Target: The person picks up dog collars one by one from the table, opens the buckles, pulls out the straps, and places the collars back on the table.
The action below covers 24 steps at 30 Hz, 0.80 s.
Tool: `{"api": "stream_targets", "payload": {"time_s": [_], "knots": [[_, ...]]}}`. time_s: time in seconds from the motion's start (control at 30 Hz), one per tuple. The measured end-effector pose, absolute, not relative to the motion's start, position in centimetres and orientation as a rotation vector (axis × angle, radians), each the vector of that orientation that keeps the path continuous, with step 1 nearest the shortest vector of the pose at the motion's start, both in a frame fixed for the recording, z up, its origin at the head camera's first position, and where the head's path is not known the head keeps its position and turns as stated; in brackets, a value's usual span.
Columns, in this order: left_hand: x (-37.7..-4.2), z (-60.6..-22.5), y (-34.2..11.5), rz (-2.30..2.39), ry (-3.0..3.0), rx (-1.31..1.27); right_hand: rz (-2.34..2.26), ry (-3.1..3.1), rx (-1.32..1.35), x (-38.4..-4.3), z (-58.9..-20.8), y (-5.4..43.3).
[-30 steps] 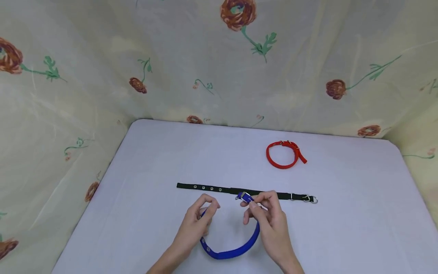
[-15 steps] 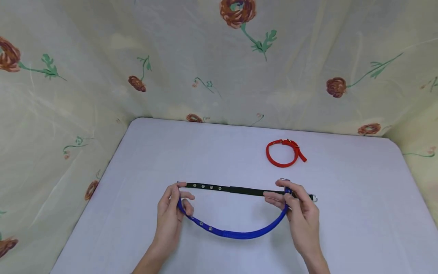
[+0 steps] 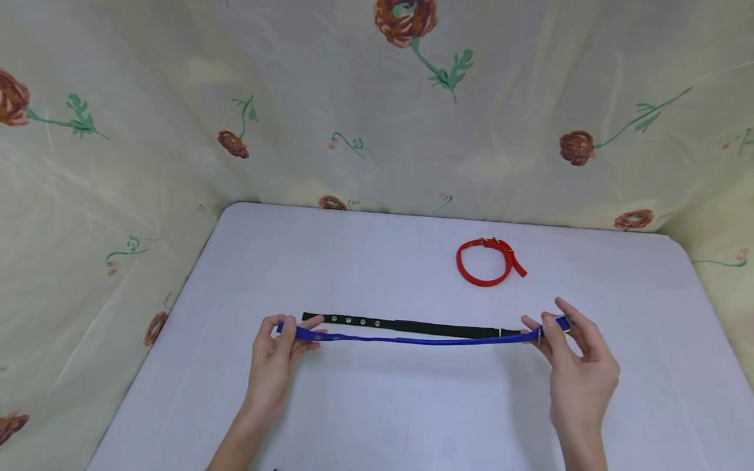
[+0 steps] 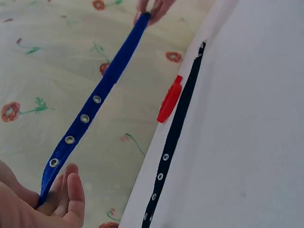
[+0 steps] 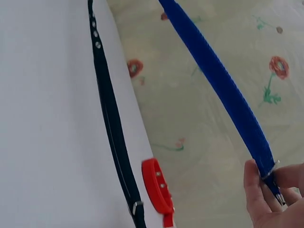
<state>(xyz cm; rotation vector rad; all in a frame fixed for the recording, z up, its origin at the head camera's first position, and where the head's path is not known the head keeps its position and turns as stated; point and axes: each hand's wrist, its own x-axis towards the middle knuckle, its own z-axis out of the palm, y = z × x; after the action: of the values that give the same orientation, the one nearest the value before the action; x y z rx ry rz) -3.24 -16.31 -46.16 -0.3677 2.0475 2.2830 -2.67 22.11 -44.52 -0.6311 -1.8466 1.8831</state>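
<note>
As hands [image 3: 273, 360] [image 3: 580, 376] pinch blue strap [image 5: 221, 83] (sagging), blk strap [image 3: 448, 329] lies on tbl [image 3: 412, 418].

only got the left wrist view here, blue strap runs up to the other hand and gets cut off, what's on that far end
Observer: The right wrist view shows silver metal fittings on that end of the blue strap, where the right hand pinches it.
Operator: ok and the red thing is edge-on for me, what shape is it really
Observer: From the head view, the red collar makes a round loop with a short tail sticking out.
Operator: any metal on its band, i can't make any out
Observer: Yes, the right wrist view shows small silvery dots on it, probably eyelets.
</note>
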Motion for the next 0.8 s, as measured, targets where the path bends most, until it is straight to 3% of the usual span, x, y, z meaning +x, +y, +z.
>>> {"api": "stream_targets", "payload": {"time_s": [0.27, 0.6, 0.8], "knots": [[-4.2, -45.7, -18.1, 1.674, 2.455, -0.241, 1.344, -2.436, -0.812, -2.1, -45.5, 24.3], [-5.0, -46.2, -20.8, 1.395, 2.386, 0.110, 1.175, -2.786, -0.905, -1.8, -47.1, 26.1], [-5.7, -46.9, -21.0, 1.343, 2.388, -0.013, 1.144, -2.821, -0.980, -2.0, -47.7, 26.9]]}}
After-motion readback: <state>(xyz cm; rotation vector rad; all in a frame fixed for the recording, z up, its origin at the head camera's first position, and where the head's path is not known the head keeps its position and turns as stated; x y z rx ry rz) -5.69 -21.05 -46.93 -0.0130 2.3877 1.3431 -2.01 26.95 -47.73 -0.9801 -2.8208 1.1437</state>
